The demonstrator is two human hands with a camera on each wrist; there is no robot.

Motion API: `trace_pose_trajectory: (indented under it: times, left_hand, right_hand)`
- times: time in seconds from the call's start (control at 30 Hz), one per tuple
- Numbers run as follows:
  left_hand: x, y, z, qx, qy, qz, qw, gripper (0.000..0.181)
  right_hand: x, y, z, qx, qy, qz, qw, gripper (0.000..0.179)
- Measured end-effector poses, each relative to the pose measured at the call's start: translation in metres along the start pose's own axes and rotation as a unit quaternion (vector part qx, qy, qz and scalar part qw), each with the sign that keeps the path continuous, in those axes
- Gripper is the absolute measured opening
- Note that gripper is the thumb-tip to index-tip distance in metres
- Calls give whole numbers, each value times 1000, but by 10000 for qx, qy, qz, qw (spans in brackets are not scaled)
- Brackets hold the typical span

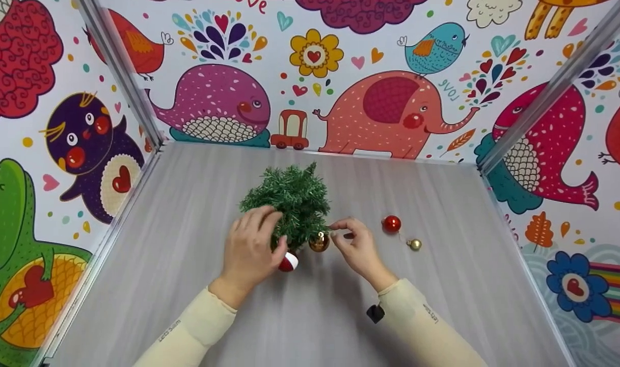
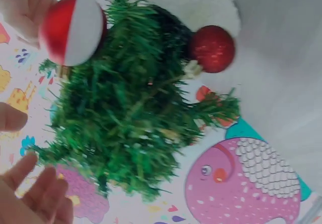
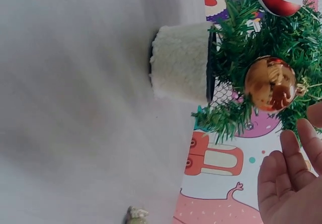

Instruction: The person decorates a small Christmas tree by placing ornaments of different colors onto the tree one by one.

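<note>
A small green artificial Christmas tree [image 1: 289, 196] stands on the table in a white, rough-surfaced pot [image 3: 181, 63]. A shiny gold ball ornament [image 1: 319, 241] hangs at its right front. Left of that hangs a red-and-white ball [image 1: 289, 262], and the left wrist view also shows a red glitter ball [image 2: 212, 49]. My left hand [image 1: 251, 247] is at the tree's left front, thumb and fingers spread apart beside the branches. Just right of the gold ball is my right hand [image 1: 360, 250], its thumb and forefinger apart near the ball's cap in the right wrist view.
On the table [image 1: 197, 204] to the right lie a shiny red ball [image 1: 392, 224] and a small gold ball [image 1: 414, 244]. Walls printed with cartoon animals enclose the table's back and sides, with metal posts [image 1: 131, 76] at the back corners.
</note>
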State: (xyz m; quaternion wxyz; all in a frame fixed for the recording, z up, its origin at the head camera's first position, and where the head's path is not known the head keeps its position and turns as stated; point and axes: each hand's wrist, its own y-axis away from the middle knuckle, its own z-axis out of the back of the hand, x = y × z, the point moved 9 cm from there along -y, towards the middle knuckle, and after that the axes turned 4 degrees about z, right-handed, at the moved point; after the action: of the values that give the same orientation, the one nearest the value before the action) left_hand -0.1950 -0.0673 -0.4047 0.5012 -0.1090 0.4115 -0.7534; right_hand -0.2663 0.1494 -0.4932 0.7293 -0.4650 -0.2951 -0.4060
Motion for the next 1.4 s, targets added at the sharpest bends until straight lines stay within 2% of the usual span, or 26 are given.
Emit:
trace_pose_trajectory:
  times: [0.13, 0.27, 0.37, 0.5, 0.67, 0.9, 1.1, 1.23, 1.33, 1.4]
  left_hand:
    - [18, 5, -5, 324, -57, 580, 9978, 60]
    - [26, 8, -14, 641, -13, 847, 9943, 72]
    - [28, 9, -17, 703, -43, 850, 9939, 78]
    - [28, 11, -21, 756, -85, 748, 9943, 78]
    - [28, 11, -24, 798, -73, 767, 9938, 72]
    - [26, 8, -28, 838, -98, 853, 9928, 71]
    - [26, 7, -31, 825, -80, 857, 9929, 68]
    - [27, 7, -32, 838, -69, 889, 9925, 67]
    - [28, 7, -31, 812, -60, 875, 9928, 67]
    - [30, 8, -29, 778, -53, 863, 9932, 66]
  right_hand:
    - [-10, 8, 7, -15, 197, -161, 9997, 16]
    - [-16, 16, 15, 2, 794, -141, 9967, 17]
    - [-20, 23, 20, 111, 1392, 4, 9902, 19]
    - [-30, 34, 25, 324, 1892, 0, 9814, 21]
    - [-45, 47, 36, 458, 2161, -176, 9751, 23]
    - [-65, 61, 57, 449, 2488, -409, 9666, 27]
    - [-85, 67, 88, 121, 2864, -800, 9547, 25]
    - [-106, 75, 126, -490, 3018, -1212, 9444, 28]
    - [-123, 81, 153, -1026, 2769, -1597, 9420, 32]
    - [-136, 82, 162, -1207, 2385, -1885, 9450, 36]
